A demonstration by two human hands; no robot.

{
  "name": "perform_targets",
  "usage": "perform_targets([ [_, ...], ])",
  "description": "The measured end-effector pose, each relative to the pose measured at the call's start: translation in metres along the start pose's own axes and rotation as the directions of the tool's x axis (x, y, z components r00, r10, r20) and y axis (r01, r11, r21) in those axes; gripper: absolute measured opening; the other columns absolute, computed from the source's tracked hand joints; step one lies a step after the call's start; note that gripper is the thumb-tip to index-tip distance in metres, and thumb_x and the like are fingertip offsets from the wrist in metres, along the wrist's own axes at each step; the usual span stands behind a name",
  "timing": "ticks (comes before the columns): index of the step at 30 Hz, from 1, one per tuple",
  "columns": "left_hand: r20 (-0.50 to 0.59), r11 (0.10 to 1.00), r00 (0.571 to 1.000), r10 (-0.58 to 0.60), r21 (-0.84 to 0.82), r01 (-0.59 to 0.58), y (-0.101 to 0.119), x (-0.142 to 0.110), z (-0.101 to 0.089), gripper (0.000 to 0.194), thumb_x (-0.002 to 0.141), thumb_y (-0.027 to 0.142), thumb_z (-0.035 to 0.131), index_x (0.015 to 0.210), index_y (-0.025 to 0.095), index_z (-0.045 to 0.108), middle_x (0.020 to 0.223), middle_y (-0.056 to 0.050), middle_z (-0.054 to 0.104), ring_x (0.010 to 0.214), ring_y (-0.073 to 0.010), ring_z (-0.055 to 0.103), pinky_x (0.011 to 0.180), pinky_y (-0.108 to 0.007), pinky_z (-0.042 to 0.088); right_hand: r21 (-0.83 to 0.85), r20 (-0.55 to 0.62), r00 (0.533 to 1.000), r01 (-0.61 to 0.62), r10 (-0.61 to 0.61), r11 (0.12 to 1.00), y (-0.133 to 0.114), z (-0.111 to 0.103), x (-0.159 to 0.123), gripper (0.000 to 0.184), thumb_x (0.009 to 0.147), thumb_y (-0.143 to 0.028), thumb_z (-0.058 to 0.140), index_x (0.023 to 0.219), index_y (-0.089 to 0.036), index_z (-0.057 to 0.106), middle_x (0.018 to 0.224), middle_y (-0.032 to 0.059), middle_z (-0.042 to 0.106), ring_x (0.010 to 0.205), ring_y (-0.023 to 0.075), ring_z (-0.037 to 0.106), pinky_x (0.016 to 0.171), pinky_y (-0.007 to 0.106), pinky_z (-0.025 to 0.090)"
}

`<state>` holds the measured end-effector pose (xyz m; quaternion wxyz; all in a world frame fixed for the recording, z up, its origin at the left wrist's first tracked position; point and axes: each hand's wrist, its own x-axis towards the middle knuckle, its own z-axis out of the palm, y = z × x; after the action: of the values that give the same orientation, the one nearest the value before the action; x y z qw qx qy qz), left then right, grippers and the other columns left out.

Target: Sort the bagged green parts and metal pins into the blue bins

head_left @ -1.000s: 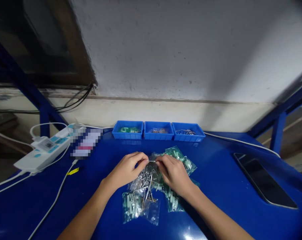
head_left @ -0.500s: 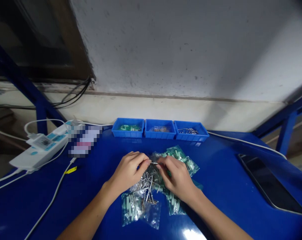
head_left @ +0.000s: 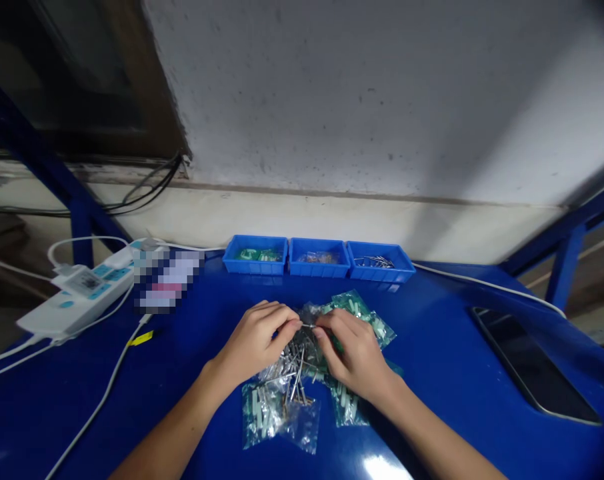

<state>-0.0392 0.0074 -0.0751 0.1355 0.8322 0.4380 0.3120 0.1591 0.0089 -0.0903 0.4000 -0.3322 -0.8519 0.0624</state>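
A thin metal pin (head_left: 307, 325) spans the gap between my two hands, one end in each. My left hand (head_left: 262, 337) pinches its left end, fingers closed. On the other end, thumb and fingers of my right hand (head_left: 352, 350) are pressed together. Beneath the hands lies a pile of loose metal pins (head_left: 296, 373) on clear plastic bags. A bag of pale green sticks (head_left: 259, 417) is at the front left of the pile, and green bags (head_left: 355, 303) with similar pieces lie behind and under my right hand.
Three blue bins (head_left: 318, 267) stand along the wall, holding green bags, a clear bag and metal pins. On the left are a white power strip (head_left: 77, 300), cables and a blurred-out object (head_left: 172, 283). A dark phone (head_left: 535, 367) lies at right on the blue table (head_left: 432, 320).
Both hands keep almost the same pose, with the pin still between them. The whole view has shifted very slightly.
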Motion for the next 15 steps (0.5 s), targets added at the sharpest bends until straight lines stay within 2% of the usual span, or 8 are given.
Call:
perform_targets([
  [2, 0.044, 0.997, 0.996, -0.074, -0.023, 0.075, -0.004, -0.001, -0.003, 0.018, 0.094, 0.029, 0.042, 0.092, 0.022, 0.058, 0.083, 0.001, 0.065, 0.077, -0.0141, 0.059, 0.073, -0.029, 0.042, -0.012, -0.132, 0.989, 0.061, -0.062, 0.998, 0.006, -0.01, 0.003, 0.009, 0.087, -0.015, 0.045, 0.084, -0.018, 0.053, 0.07, 0.0036, 0.057, 0.061, 0.0144, 0.052, 0.056, 0.027, 0.04],
  [4, 0.117, 0.985, 0.979, -0.169, -0.019, 0.172, -0.011, -0.002, -0.006, 0.019, 0.093, 0.032, 0.042, 0.103, 0.025, 0.058, 0.092, 0.0, 0.066, 0.079, -0.0146, 0.061, 0.069, -0.026, 0.044, -0.073, -0.35, 0.933, 0.061, -0.082, 0.996, 0.019, -0.025, 0.009, 0.011, 0.087, -0.014, 0.043, 0.083, -0.019, 0.053, 0.07, 0.004, 0.058, 0.062, 0.0154, 0.055, 0.057, 0.027, 0.041],
  [5, 0.16, 0.98, 0.967, -0.198, -0.001, 0.201, -0.015, -0.002, -0.007, 0.02, 0.092, 0.032, 0.043, 0.105, 0.026, 0.058, 0.095, 0.0, 0.066, 0.078, -0.0147, 0.062, 0.066, -0.025, 0.044, -0.12, -0.457, 0.887, 0.007, -0.062, 0.993, 0.029, -0.034, 0.012, 0.012, 0.087, -0.016, 0.042, 0.082, -0.019, 0.053, 0.07, 0.0042, 0.059, 0.063, 0.0158, 0.056, 0.058, 0.028, 0.042],
  [7, 0.242, 0.979, 0.949, -0.205, 0.038, 0.202, -0.024, -0.003, -0.008, 0.019, 0.091, 0.028, 0.045, 0.103, 0.027, 0.06, 0.094, 0.001, 0.065, 0.074, -0.0142, 0.061, 0.062, -0.024, 0.043, -0.21, -0.602, 0.796, -0.228, 0.058, 0.951, 0.051, -0.049, 0.016, 0.014, 0.089, -0.022, 0.042, 0.082, -0.019, 0.054, 0.068, 0.0037, 0.058, 0.061, 0.0162, 0.056, 0.059, 0.029, 0.042],
  [9, 0.295, 0.983, 0.938, -0.181, 0.039, 0.178, -0.03, -0.004, -0.007, 0.015, 0.088, 0.024, 0.049, 0.097, 0.027, 0.061, 0.087, 0.002, 0.064, 0.07, -0.0131, 0.059, 0.059, -0.022, 0.041, -0.27, -0.579, 0.772, -0.485, 0.262, 0.832, 0.074, -0.058, 0.016, 0.021, 0.089, -0.034, 0.045, 0.091, -0.017, 0.056, 0.072, 0.005, 0.061, 0.06, 0.0173, 0.056, 0.058, 0.029, 0.041],
  [11, 0.311, 0.985, 0.936, -0.165, 0.015, 0.169, -0.034, -0.004, -0.006, 0.011, 0.086, 0.021, 0.051, 0.088, 0.024, 0.061, 0.08, 0.003, 0.061, 0.065, -0.0117, 0.055, 0.057, -0.021, 0.039, -0.329, -0.477, 0.768, -0.607, 0.428, 0.724, 0.089, -0.055, 0.01, 0.034, 0.087, -0.042, 0.046, 0.106, -0.014, 0.055, 0.084, 0.0089, 0.064, 0.067, 0.0205, 0.059, 0.059, 0.031, 0.042],
  [13, 0.299, 0.986, 0.941, -0.157, -0.003, 0.165, -0.035, -0.003, -0.005, 0.011, 0.085, 0.019, 0.05, 0.079, 0.022, 0.059, 0.078, 0.003, 0.06, 0.064, -0.0111, 0.053, 0.057, -0.021, 0.038, -0.352, -0.363, 0.777, -0.625, 0.514, 0.697, 0.092, -0.044, 0.002, 0.039, 0.088, -0.044, 0.045, 0.11, -0.014, 0.053, 0.088, 0.0109, 0.064, 0.073, 0.0227, 0.061, 0.062, 0.033, 0.044],
  [15, 0.288, 0.985, 0.944, -0.162, -0.012, 0.173, -0.034, -0.003, -0.006, 0.013, 0.086, 0.018, 0.049, 0.077, 0.021, 0.057, 0.08, 0.003, 0.06, 0.066, -0.0112, 0.053, 0.058, -0.021, 0.038, -0.323, -0.249, 0.818, -0.575, 0.519, 0.751, 0.083, -0.028, -0.003, 0.036, 0.09, -0.043, 0.042, 0.109, -0.014, 0.054, 0.089, 0.0105, 0.064, 0.077, 0.0231, 0.062, 0.067, 0.034, 0.046],
])
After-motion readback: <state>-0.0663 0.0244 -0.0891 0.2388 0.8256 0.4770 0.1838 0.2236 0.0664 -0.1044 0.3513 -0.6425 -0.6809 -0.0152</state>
